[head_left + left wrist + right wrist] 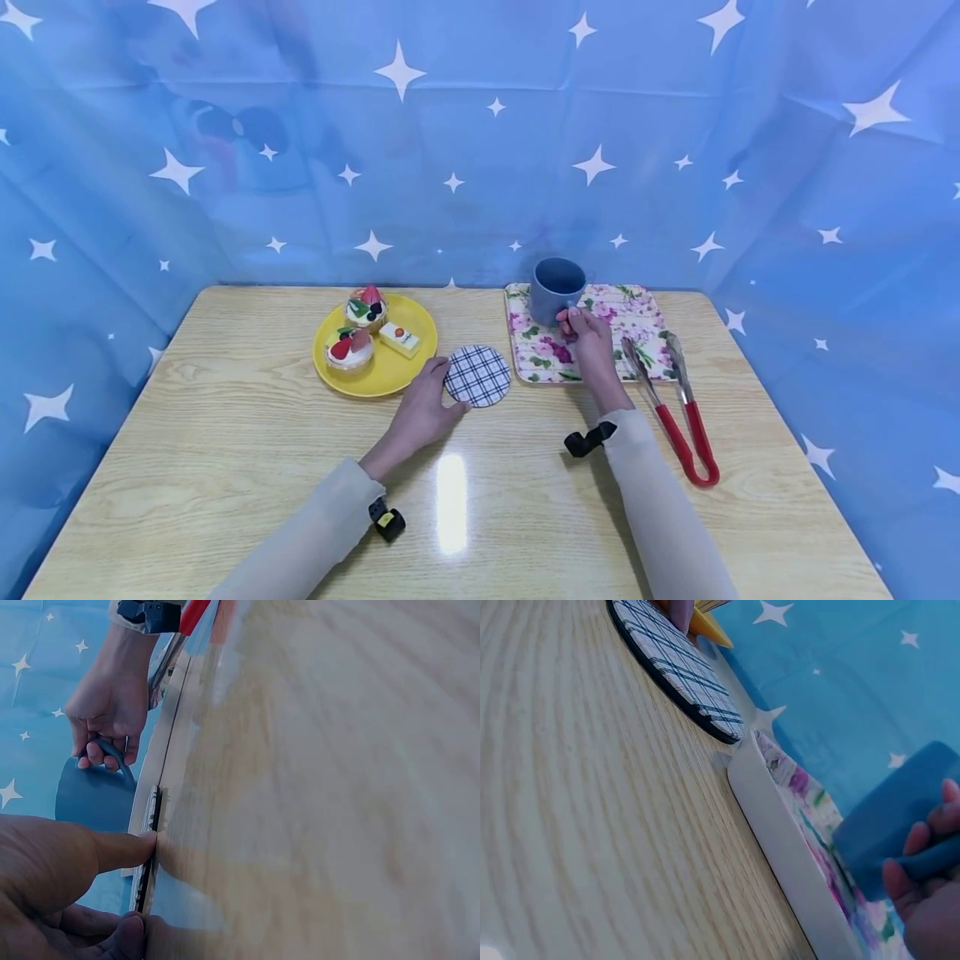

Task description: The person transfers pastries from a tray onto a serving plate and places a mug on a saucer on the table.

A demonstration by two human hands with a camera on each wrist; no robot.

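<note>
A blue-grey mug point(551, 302) stands upright over the back left part of a floral tray point(536, 367). My right hand point(588, 346) grips its handle, fingers curled through it in the left wrist view. A round coaster point(477, 377) with a dark-and-white check lies on the table just left of the tray. My left hand point(426, 404) holds the coaster at its left edge, the thumb at the near rim and the fingers at the far left. In the right wrist view, the mug point(896, 817) tilts with the camera and overlaps the tray's flowered surface point(799, 787).
A yellow plate point(360, 383) left of the coaster bears two fruit-topped tarts point(349, 350) and a small cake slice point(400, 339). Red-handled tongs point(686, 437) lie with their tips on the tray's right side. A blue star-printed curtain point(480, 167) hangs behind the wooden table point(225, 433).
</note>
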